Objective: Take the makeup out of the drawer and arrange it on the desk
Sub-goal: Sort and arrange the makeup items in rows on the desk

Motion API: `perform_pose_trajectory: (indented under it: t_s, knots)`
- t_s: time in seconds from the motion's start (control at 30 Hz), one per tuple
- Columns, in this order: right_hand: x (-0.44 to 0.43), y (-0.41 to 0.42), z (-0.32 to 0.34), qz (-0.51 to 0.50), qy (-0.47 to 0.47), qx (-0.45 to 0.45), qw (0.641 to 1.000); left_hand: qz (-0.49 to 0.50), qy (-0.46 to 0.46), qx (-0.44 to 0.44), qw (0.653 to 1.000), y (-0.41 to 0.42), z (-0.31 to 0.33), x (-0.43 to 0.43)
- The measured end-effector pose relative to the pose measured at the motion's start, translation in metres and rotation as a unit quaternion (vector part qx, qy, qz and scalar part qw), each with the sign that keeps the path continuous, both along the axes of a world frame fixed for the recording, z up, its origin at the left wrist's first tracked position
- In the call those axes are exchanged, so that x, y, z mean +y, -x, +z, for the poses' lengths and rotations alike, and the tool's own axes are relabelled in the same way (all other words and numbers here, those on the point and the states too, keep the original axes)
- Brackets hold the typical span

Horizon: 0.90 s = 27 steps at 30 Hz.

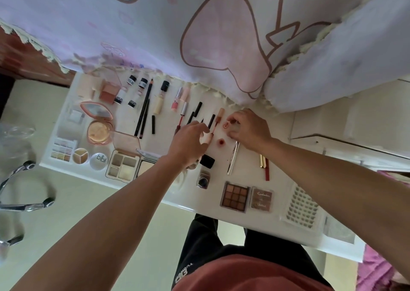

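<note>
White table (255,228) carries the makeup in loose rows, under a lilac cloth (155,29) with pink figures that hangs over its far edge.

The left hand (188,140) has its fingers curled about the pale lower end of a gloss (214,125), which lies on the table's middle with its cap pointing at the cloth. The right hand (249,128) is just beside it, with finger and thumb pinching a small clear pot (226,125) that has a red mark. A red dab pot (221,142) sits on the table between the two hands.

At the far left lie a blush (108,91), two small vials (137,91), two long pencils (144,108), a cream tube (158,100) and a pink lipstick (177,102). Nearer, on the left, are an open round compact (98,131), a white lid (98,161) and a four-pan palette (123,164).

Near the person's edge sit a black box (207,160), a dark jar (204,178), a silver wand (233,157), a red stick (266,168), a nine-pan brown palette (236,196), touching a second brown palette (261,198), and a lash tray (301,211) at the right end.
</note>
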State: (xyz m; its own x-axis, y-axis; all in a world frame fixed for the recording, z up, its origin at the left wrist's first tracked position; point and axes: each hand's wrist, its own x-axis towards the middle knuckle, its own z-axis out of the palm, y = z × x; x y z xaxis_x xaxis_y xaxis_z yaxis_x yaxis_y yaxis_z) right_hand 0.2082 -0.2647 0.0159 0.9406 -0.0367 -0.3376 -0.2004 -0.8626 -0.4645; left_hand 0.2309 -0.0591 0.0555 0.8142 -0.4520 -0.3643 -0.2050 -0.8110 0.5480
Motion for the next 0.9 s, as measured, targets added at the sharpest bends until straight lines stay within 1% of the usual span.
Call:
perform_pose_trajectory:
  t_s: [0.1, 0.2, 0.3, 0.43, 0.5, 0.6, 0.7, 0.77, 0.83, 0.9]
  knots:
    - [-0.006, 0.008, 0.010, 0.003, 0.009, -0.010, 1.000, 0.007, 0.000, -0.003, 1.000, -0.002, 0.006, 0.002]
    - [-0.012, 0.023, 0.020, -0.027, 0.007, -0.016, 0.999, 0.016, 0.005, -0.010, 1.000, -0.002, 0.014, 0.004]
    - [-0.009, 0.041, 0.022, -0.056, 0.015, 0.042, 0.997, 0.031, 0.019, -0.017, 0.999, -0.003, 0.022, 0.006]
    - [0.004, 0.047, 0.019, -0.099, 0.030, 0.134, 0.986, 0.045, 0.040, -0.023, 0.998, 0.001, 0.033, 0.010]
    - [0.012, 0.045, 0.019, -0.129, 0.021, 0.166, 0.977, 0.050, 0.045, -0.027, 0.997, 0.005, 0.037, 0.015]
    - [0.019, 0.040, 0.018, -0.163, 0.008, 0.189, 0.968, 0.053, 0.053, -0.035, 0.997, 0.010, 0.039, 0.025]
    - [0.018, 0.039, 0.018, -0.205, -0.021, 0.209, 0.956, 0.053, 0.055, -0.037, 0.996, 0.014, 0.043, 0.031]
    - [0.014, 0.042, 0.022, -0.234, -0.044, 0.207, 0.949, 0.050, 0.056, -0.036, 0.997, 0.016, 0.046, 0.033]
    - [0.009, 0.047, 0.033, -0.271, -0.081, 0.180, 0.942, 0.042, 0.054, -0.032, 0.997, 0.018, 0.051, 0.033]
    - [0.004, 0.054, 0.049, -0.322, -0.147, 0.144, 0.924, 0.038, 0.054, -0.022, 0.998, 0.020, 0.057, 0.031]
